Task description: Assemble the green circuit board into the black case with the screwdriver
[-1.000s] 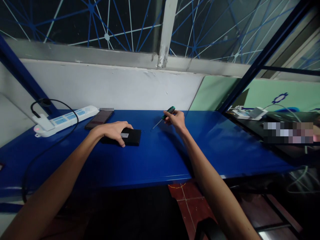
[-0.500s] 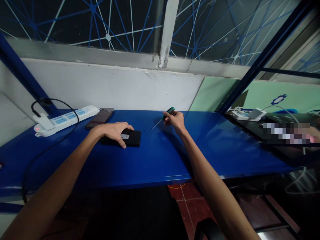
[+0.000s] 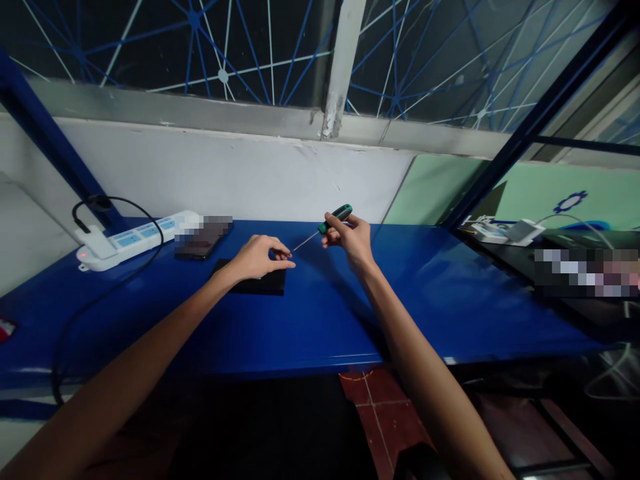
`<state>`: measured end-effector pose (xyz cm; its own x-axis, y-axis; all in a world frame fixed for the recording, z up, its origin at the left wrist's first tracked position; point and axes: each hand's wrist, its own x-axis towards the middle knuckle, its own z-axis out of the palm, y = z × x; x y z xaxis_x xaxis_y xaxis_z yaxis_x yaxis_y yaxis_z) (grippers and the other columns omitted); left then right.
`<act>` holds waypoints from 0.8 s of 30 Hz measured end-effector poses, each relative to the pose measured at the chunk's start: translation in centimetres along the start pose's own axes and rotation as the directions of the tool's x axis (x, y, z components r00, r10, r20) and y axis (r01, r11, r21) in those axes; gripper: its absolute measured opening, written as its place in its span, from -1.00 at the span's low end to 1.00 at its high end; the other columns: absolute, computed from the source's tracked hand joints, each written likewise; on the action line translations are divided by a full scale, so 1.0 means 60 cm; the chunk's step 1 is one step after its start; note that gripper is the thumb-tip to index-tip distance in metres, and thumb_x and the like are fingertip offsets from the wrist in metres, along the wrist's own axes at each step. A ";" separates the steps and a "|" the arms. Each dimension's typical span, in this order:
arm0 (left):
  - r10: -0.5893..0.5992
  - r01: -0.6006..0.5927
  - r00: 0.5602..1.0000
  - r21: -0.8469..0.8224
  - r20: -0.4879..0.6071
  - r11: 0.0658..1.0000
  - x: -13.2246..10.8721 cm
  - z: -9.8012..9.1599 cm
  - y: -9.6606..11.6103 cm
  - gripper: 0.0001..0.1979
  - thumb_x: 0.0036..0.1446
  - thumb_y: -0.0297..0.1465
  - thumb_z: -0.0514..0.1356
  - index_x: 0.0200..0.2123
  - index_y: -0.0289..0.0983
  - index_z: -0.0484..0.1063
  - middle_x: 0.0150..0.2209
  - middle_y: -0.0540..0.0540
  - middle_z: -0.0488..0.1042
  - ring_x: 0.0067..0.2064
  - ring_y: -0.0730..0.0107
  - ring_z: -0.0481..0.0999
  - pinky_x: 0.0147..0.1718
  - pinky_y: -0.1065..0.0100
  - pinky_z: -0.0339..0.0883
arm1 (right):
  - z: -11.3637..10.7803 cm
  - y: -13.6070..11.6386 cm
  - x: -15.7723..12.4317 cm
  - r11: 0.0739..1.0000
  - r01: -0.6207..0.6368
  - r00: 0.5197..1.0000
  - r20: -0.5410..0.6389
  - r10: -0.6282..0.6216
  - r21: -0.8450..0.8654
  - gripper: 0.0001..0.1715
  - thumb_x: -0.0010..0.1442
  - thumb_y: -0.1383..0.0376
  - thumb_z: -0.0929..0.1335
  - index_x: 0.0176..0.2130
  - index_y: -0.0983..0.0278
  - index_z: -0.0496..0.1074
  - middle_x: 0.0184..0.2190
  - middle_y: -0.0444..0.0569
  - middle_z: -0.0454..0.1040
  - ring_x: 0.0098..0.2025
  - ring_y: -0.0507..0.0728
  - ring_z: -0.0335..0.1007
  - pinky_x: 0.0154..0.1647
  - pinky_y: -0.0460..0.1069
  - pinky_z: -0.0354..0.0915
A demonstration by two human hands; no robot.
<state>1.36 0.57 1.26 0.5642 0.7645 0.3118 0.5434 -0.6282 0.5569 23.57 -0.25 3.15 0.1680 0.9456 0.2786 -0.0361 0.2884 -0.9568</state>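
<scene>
My right hand is closed around a green and black screwdriver, held above the blue table. Its thin shaft slants down to the left, and the tip reaches the fingertips of my left hand. That hand has curved fingers, with the thumb stretched out a little apart below them. A tiny dark speck shows at the screwdriver's tip, too small to name. Beneath my left hand lies a flat black box-like device on the table, partly covered by the hand; its pale label is mostly hidden.
A white power strip with a black cable lies at the back left, beside a dark phone. White chargers and dark equipment stand on the right. A wall with windows borders the back of the blue table.
My left hand has let go of the black device and moved right to the screwdriver's tip. My right hand has raised the screwdriver slightly off the table, where small specks lay near its tip.
</scene>
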 end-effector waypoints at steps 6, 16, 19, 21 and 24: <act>-0.014 0.014 0.999 0.010 -0.033 1.000 0.000 0.003 0.003 -0.77 0.09 -0.22 0.24 -0.35 -0.23 0.62 -0.33 -0.06 0.59 -0.44 0.47 0.43 -0.40 0.42 0.26 | 0.003 0.002 -0.002 1.000 0.017 1.000 -0.001 -0.017 0.021 -0.59 -0.04 0.04 0.49 -0.43 0.28 0.34 -0.58 -0.07 0.46 -0.61 0.08 0.42 -0.52 0.04 0.45; -0.016 0.016 1.000 -0.025 -0.018 1.000 -0.001 -0.002 0.013 -0.76 0.10 -0.23 0.23 -0.34 -0.26 0.62 -0.32 -0.08 0.59 -0.44 0.45 0.44 -0.41 0.39 0.27 | 0.003 -0.003 -0.003 0.999 0.031 0.999 -0.008 -0.031 0.026 -0.59 -0.04 0.05 0.49 -0.41 0.28 0.35 -0.57 -0.07 0.47 -0.60 0.08 0.43 -0.48 0.06 0.46; -0.023 0.022 0.999 -0.035 -0.029 0.999 -0.001 -0.001 0.013 -0.75 0.11 -0.24 0.21 -0.36 -0.26 0.62 -0.32 -0.08 0.59 -0.44 0.46 0.44 -0.42 0.39 0.26 | 0.003 -0.005 -0.003 0.999 0.032 0.999 -0.005 -0.032 0.033 -0.59 -0.05 0.05 0.50 -0.41 0.28 0.35 -0.58 -0.08 0.46 -0.60 0.08 0.43 -0.48 0.07 0.46; -0.026 0.024 0.999 -0.041 -0.033 0.999 0.000 0.000 0.013 -0.76 0.11 -0.24 0.21 -0.36 -0.26 0.62 -0.32 -0.08 0.59 -0.45 0.46 0.43 -0.43 0.39 0.25 | 0.004 -0.006 -0.004 0.999 0.029 1.000 -0.006 -0.029 0.035 -0.59 -0.06 0.05 0.50 -0.41 0.28 0.36 -0.58 -0.08 0.45 -0.60 0.08 0.43 -0.47 0.07 0.46; -0.030 0.028 0.998 -0.050 -0.046 0.998 0.000 0.001 0.013 -0.76 0.10 -0.24 0.22 -0.36 -0.26 0.63 -0.33 -0.09 0.59 -0.43 0.45 0.44 -0.42 0.38 0.25 | 0.004 -0.008 -0.005 0.999 0.025 1.000 -0.005 -0.025 0.028 -0.60 -0.05 0.05 0.49 -0.41 0.28 0.36 -0.59 -0.09 0.44 -0.60 0.07 0.42 -0.46 0.07 0.46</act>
<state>1.82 0.05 1.67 0.5186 0.7888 0.3299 0.5268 -0.5987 0.6034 23.33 -0.63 3.52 0.1742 0.9372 0.3022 -0.0594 0.3163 -0.9468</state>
